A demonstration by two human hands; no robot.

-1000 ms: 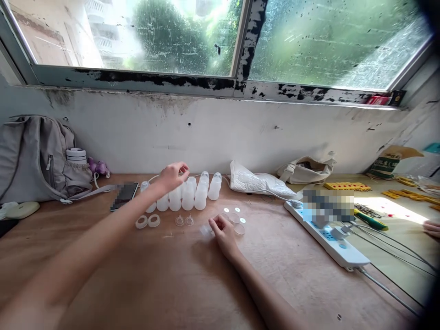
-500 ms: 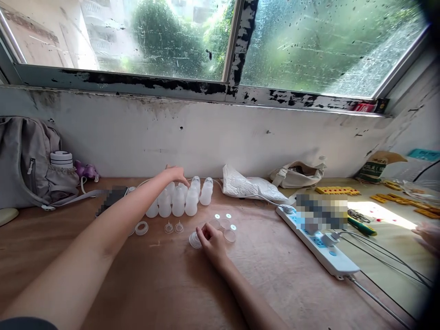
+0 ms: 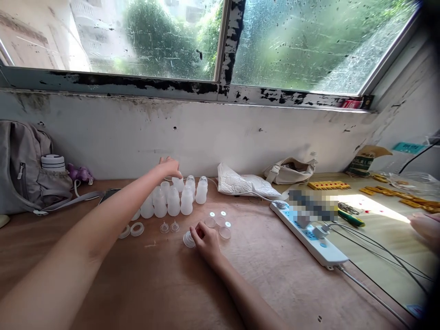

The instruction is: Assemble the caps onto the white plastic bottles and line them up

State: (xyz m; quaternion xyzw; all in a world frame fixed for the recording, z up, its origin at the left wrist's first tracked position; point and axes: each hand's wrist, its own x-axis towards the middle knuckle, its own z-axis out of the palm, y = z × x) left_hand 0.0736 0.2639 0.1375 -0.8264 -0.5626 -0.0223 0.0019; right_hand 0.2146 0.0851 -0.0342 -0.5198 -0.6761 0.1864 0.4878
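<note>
My left hand [image 3: 169, 167] reaches over the group of small frosted baby bottles [image 3: 173, 204], its fingers bent down round the top of a bottle [image 3: 178, 184] in the back row. Several of the bottles have clear domed caps [image 3: 202, 180]. Lower down, my right hand [image 3: 205, 237] rests on the table with its fingers curled together, beside a stack of clear round discs [image 3: 189, 239]. What those fingers hold, if anything, is hidden. Two clear nipples [image 3: 174, 226] and white rings [image 3: 137, 229] lie before the bottles. Clear discs [image 3: 224, 233] and small white discs [image 3: 223, 213] lie past my right hand.
A white power strip [image 3: 309, 233] with plugs and cables runs along the right. A white padded bag [image 3: 240, 181] and a beige pouch [image 3: 290, 169] sit by the wall. Left stands a grey backpack [image 3: 24, 169]. Another person's blurred hand [image 3: 426, 227] shows at the right edge.
My left hand has come down from above the bottles onto one in the back row. My right hand stays by the disc stack. The whole view has shifted to the right.
</note>
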